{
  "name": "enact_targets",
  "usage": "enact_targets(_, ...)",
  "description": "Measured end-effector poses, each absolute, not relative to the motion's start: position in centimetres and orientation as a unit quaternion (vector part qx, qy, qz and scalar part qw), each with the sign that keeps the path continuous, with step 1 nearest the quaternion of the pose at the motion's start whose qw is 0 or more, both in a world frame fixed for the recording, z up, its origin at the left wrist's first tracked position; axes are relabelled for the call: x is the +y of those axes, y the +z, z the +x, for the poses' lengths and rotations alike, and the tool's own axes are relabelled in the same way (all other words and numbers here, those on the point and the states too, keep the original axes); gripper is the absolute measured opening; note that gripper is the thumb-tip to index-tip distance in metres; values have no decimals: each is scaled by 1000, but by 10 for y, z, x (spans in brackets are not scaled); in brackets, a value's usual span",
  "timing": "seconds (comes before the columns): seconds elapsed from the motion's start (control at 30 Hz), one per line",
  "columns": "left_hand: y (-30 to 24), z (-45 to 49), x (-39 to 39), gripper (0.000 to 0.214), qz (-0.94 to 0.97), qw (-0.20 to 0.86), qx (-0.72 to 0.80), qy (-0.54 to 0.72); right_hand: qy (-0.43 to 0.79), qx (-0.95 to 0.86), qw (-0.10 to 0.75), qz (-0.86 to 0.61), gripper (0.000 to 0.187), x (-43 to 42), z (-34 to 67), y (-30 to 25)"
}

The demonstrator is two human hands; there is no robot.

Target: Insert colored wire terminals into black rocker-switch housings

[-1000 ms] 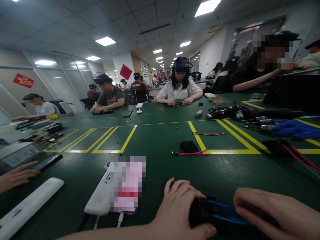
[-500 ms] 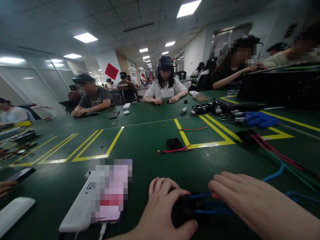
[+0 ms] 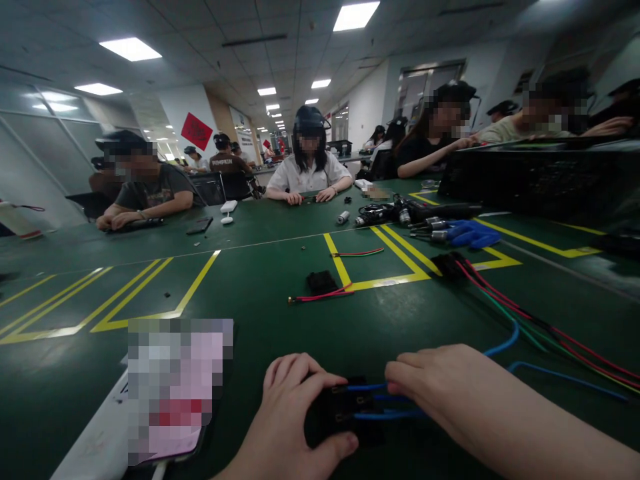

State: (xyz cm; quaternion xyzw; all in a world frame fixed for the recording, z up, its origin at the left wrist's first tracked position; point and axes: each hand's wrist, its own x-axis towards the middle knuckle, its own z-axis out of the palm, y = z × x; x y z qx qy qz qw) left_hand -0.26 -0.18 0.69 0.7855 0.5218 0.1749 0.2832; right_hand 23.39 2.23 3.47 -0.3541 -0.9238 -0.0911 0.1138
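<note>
My left hand [image 3: 290, 420] is closed round a black terminal block [image 3: 327, 423] low in the view, thumb on its near side and fingers on the far side. Several blue wires [image 3: 385, 415] run from small metal contacts on the block out to the right. With its fingers curled and pressed together, my right hand [image 3: 430, 380] grips the blue wires a short way from the block. Its palm hides where the wires pass beneath it. Beyond that wrist, a loose blue wire [image 3: 565, 380] lies on the green table [image 3: 260, 333].
A phone [image 3: 185, 400] overlaps a white power bank [image 3: 95, 427] at left. Ahead lie a black connector [image 3: 321, 283], red wires [image 3: 320, 295] and a second black connector with leads [image 3: 450, 265]. Blue-handled tools [image 3: 473, 233] lie farther back. Co-workers sit around the table.
The view has turned right, so the table items sit farther left. My left hand keeps its hold on the block. The right hand's fingers now look more curled at the wires.
</note>
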Motion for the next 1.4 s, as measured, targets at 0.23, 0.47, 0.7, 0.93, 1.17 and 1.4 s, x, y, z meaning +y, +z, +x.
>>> enact_targets(0.23,0,-5,0,47,796,278,507,180,5,-929,78,-361,17,28,234,43)
enact_targets(0.47,1,-4,-3,46,792,272,512,190,-20,-937,126,-326,14,23,237,46)
enact_targets(0.7,-1,-6,-1,47,796,274,506,188,93,-917,55,-383,21,27,241,44)
enact_targets(0.93,2,-3,-2,46,791,277,511,190,8,-934,134,-331,20,24,237,47)
enact_targets(1.17,5,-3,-3,45,786,286,518,181,-16,-939,114,-324,17,23,239,43)
enact_targets(1.4,0,-6,-2,45,792,281,509,188,15,-927,52,-371,19,29,237,41)
